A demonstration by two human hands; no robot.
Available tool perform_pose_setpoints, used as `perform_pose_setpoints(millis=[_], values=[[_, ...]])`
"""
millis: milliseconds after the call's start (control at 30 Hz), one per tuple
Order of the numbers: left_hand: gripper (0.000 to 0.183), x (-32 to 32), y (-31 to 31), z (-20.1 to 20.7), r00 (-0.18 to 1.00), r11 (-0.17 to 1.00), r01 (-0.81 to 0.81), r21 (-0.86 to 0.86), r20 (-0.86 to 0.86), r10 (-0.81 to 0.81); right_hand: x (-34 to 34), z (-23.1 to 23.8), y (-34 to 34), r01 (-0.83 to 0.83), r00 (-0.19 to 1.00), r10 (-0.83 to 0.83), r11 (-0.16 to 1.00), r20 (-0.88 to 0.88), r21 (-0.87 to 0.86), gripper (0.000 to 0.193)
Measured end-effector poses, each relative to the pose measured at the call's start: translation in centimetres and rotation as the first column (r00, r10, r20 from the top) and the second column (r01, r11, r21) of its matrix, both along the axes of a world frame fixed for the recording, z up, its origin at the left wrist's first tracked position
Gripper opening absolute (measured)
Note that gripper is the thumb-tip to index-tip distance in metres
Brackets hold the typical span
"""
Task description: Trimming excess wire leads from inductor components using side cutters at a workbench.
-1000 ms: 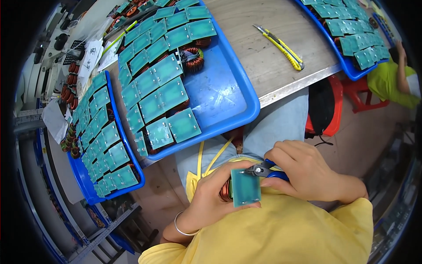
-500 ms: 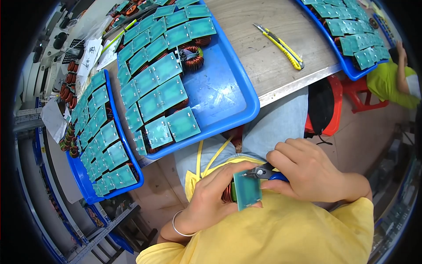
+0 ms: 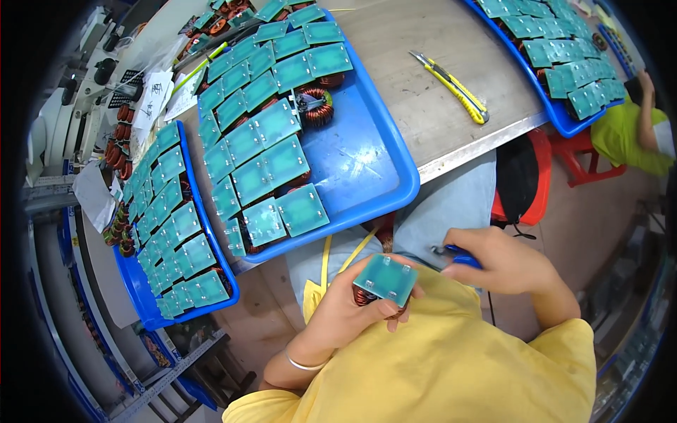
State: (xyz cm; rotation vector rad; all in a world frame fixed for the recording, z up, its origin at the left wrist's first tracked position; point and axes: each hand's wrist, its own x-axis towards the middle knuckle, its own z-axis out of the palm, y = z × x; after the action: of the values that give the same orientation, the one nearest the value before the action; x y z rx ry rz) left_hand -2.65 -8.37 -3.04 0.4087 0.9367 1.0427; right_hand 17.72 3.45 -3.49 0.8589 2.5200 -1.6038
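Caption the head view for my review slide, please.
The left hand holds a coil with a green board; the right hand holds blue-handled pliers apart from it.

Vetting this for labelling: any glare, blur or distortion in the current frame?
Head view: pale glare on the bare floor of the middle blue tray; head view: pliers in the right hand look slightly soft, cause unclear, while the green board in the left hand reads fairly sharp; head view: shelving bows along the left rim, corners black.
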Motion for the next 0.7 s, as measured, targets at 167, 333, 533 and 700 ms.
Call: perform_pose_setpoints(millis=[167, 333, 533, 700], values=[[0.053, -0.3, -0.2, -1.3, 0.941, 0.994, 0.021, 0.105, 0.333, -0.055, 0.4, 0.4, -0.3, 0.156, 0.984, -0.172, 0.954, 0.040, 0.256, 0.026], [0.044, 0.4, 0.4, -0.2, 0.957, 0.992, -0.015, 0.124, 0.290, -0.022, -1.1, 2.3, 0.4, 0.283, 0.942, -0.304, 0.948, -0.145, -0.149, 0.043], [0.054, 1.3, 1.2, 0.1, 0.976, 0.956, -0.059, 0.287, -0.184, 0.115, -2.9, 2.7, -0.7, 0.139, 0.936, -0.148, 0.989, -0.320, -0.048, 0.056], [0.074, 1.6, 3.6, 0.9, 0.873, 0.896, 0.080, 0.436, -0.464, 0.148, 0.5, 4.6, 2.5, 0.549, 0.818, -0.440, 0.790, -0.371, 0.272, 0.049]])
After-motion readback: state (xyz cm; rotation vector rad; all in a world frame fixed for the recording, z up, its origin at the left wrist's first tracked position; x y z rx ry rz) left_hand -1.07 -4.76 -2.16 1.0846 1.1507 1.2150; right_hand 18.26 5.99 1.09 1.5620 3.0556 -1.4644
